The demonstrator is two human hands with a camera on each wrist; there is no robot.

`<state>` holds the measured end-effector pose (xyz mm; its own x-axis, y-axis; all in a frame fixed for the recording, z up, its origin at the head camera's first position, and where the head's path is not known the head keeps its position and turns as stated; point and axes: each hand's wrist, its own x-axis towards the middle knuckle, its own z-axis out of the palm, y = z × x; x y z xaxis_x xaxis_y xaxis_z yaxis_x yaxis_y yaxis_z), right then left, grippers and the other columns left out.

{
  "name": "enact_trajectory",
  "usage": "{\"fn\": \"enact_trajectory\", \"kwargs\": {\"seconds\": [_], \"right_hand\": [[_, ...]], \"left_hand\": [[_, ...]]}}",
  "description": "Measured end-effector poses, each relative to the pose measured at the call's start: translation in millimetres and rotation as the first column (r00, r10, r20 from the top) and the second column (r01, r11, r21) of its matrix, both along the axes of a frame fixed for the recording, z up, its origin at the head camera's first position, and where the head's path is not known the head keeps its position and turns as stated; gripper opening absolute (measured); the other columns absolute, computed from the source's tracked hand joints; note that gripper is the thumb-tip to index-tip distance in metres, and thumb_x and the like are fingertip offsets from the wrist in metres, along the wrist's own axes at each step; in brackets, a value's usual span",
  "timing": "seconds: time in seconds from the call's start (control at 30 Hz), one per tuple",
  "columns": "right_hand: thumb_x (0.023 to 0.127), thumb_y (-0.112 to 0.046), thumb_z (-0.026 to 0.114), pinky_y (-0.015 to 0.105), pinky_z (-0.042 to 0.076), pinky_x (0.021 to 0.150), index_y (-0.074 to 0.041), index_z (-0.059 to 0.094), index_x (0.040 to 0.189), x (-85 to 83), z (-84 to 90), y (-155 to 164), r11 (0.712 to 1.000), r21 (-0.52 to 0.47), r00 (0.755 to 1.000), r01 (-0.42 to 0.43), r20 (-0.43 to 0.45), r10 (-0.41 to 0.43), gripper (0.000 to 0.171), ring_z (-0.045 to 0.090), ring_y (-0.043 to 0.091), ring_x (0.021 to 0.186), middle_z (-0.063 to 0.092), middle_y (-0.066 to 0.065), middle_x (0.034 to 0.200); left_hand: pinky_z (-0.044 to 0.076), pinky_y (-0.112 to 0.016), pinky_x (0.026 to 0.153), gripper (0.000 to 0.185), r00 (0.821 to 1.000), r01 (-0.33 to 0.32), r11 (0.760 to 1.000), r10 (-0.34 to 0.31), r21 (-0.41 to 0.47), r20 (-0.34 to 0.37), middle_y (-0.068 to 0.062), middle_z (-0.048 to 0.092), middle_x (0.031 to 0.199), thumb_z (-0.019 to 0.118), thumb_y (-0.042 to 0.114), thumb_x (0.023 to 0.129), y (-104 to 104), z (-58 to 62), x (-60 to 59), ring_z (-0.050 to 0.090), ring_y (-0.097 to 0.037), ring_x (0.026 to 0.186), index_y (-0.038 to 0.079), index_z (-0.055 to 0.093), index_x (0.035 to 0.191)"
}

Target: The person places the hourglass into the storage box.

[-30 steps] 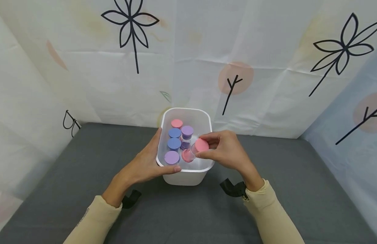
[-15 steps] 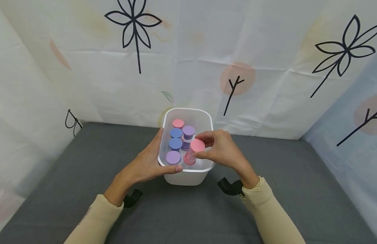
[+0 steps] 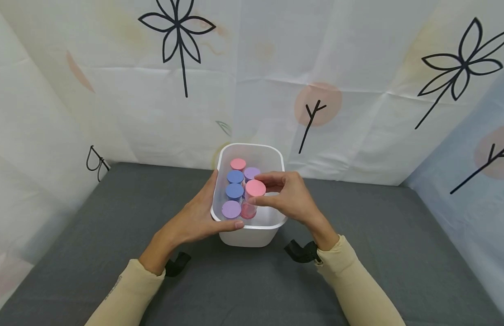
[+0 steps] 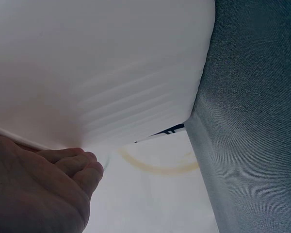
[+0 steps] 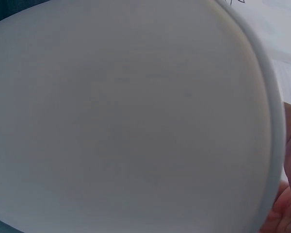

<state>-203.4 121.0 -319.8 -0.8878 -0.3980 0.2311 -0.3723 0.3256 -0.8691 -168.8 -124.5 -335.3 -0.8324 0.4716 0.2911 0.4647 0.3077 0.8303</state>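
Note:
A translucent white bin (image 3: 272,156) stands on the grey table and holds several small jars with pink, blue and purple lids. My right hand (image 3: 283,198) pinches a clear jar with a pink lid (image 3: 255,188), held nearly upright inside the bin on its right side. My left hand (image 3: 199,213) grips the bin's left wall, thumb over the near rim beside a purple-lidded jar (image 3: 231,209). In the left wrist view the bin's wall (image 4: 102,68) fills the frame above my fingers (image 4: 75,165). The right wrist view shows only the bin's wall (image 5: 126,116).
The grey table top (image 3: 398,253) stretches out on both sides of the bin. White cloth walls with black flower drawings (image 3: 176,27) close the space behind and at both sides. A black strap (image 3: 300,253) sits at my right wrist.
My right hand has carried the pink-lidded jar leftward and down into the bin, tipping it from slanted to nearly upright. The left hand has stayed on the bin.

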Motion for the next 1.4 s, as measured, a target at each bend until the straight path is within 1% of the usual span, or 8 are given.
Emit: {"fn": "enact_trajectory", "kwargs": {"seconds": [0.17, 0.27, 0.4, 0.6, 0.8, 0.97, 1.13, 1.4], "right_hand": [[0.075, -0.010, 0.091, 0.041, 0.057, 0.088, 0.000, 0.072, 0.120, -2.5, 0.2, -5, 0.999, -0.052, 1.000, -0.008, 0.006, 0.009, 0.050, 0.072, 0.023, 0.098, 0.074, 0.010, 0.110], [0.074, -0.010, 0.091, 0.047, 0.055, 0.091, 0.000, 0.073, 0.119, -4.4, 0.0, -8, 0.997, -0.081, 1.000, -0.015, 0.019, 0.016, 0.049, 0.072, 0.023, 0.099, 0.074, 0.010, 0.110], [0.074, -0.008, 0.091, 0.047, 0.055, 0.090, 0.002, 0.073, 0.118, -4.9, 0.7, -7, 0.997, -0.074, 1.000, -0.008, 0.018, 0.009, 0.048, 0.072, 0.024, 0.097, 0.074, 0.011, 0.108], [0.071, -0.007, 0.093, 0.034, 0.058, 0.081, 0.002, 0.075, 0.112, -4.4, 3.3, -9, 0.995, 0.083, 0.998, 0.059, -0.015, -0.058, 0.045, 0.074, 0.021, 0.088, 0.075, 0.010, 0.101], [0.070, -0.009, 0.093, 0.032, 0.058, 0.078, 0.001, 0.076, 0.111, -5.9, 3.9, -16, 0.967, 0.243, 0.995, 0.082, -0.067, -0.067, 0.045, 0.074, 0.017, 0.084, 0.076, 0.007, 0.097], [0.070, -0.013, 0.094, 0.031, 0.057, 0.076, -0.003, 0.078, 0.108, -6.0, 2.9, -20, 0.935, 0.343, 0.993, 0.086, -0.104, -0.053, 0.042, 0.071, 0.011, 0.082, 0.076, 0.001, 0.092], [0.070, -0.017, 0.095, 0.030, 0.054, 0.074, -0.007, 0.079, 0.103, -5.1, 1.2, -23, 0.903, 0.420, 0.987, 0.096, -0.156, -0.032, 0.038, 0.070, 0.013, 0.081, 0.075, -0.002, 0.088], [0.069, -0.023, 0.096, 0.032, 0.050, 0.072, -0.009, 0.080, 0.103, -3.0, -1.8, -25, 0.870, 0.480, 0.976, 0.116, -0.218, -0.010, 0.040, 0.069, 0.016, 0.080, 0.074, -0.005, 0.085]], "left_hand": [[0.040, -0.058, 0.106, 0.113, 1.000, -0.012, 1.000, 0.012, -0.011, -0.002, -0.004, 0.035, 0.153, 0.089, 0.028, 0.079, -1, 0.1, 1.0, 0.046, -0.032, 0.133, 0.023, 0.011, 0.161], [0.040, -0.057, 0.107, 0.113, 1.000, -0.012, 1.000, 0.012, -0.007, 0.003, 0.002, 0.035, 0.153, 0.089, 0.028, 0.079, -1, 0.3, 1.4, 0.046, -0.032, 0.133, 0.024, 0.011, 0.161], [0.040, -0.056, 0.106, 0.113, 1.000, -0.006, 1.000, 0.006, -0.003, 0.003, 0.003, 0.035, 0.152, 0.089, 0.028, 0.078, -1, 0.2, 1.1, 0.047, -0.032, 0.133, 0.025, 0.012, 0.160], [0.040, -0.058, 0.105, 0.114, 1.000, -0.017, 1.000, 0.017, -0.015, 0.015, -0.005, 0.036, 0.153, 0.089, 0.028, 0.078, -1, 1.8, 1.9, 0.047, -0.034, 0.132, 0.022, 0.010, 0.161], [0.041, -0.057, 0.105, 0.114, 1.000, -0.015, 1.000, 0.015, -0.014, 0.024, -0.003, 0.036, 0.153, 0.089, 0.028, 0.079, -1, 0.9, 1.2, 0.048, -0.034, 0.132, 0.024, 0.010, 0.161], [0.043, -0.057, 0.104, 0.117, 1.000, -0.026, 0.999, 0.026, -0.025, 0.004, -0.004, 0.033, 0.156, 0.089, 0.035, 0.078, -4, -13.2, -7.0, 0.047, -0.029, 0.133, 0.030, 0.007, 0.161], [0.044, -0.052, 0.104, 0.119, 0.999, -0.037, 0.998, 0.036, -0.047, -0.025, 0.000, 0.032, 0.157, 0.089, 0.046, 0.076, -7, -29.1, -16.7, 0.046, -0.019, 0.133, 0.037, 0.004, 0.160], [0.045, -0.048, 0.104, 0.119, 0.999, -0.046, 0.997, 0.044, -0.066, -0.029, 0.001, 0.031, 0.157, 0.087, 0.052, 0.075, -7, -32.5, -18.4, 0.046, -0.014, 0.133, 0.039, 0.004, 0.160]]}}
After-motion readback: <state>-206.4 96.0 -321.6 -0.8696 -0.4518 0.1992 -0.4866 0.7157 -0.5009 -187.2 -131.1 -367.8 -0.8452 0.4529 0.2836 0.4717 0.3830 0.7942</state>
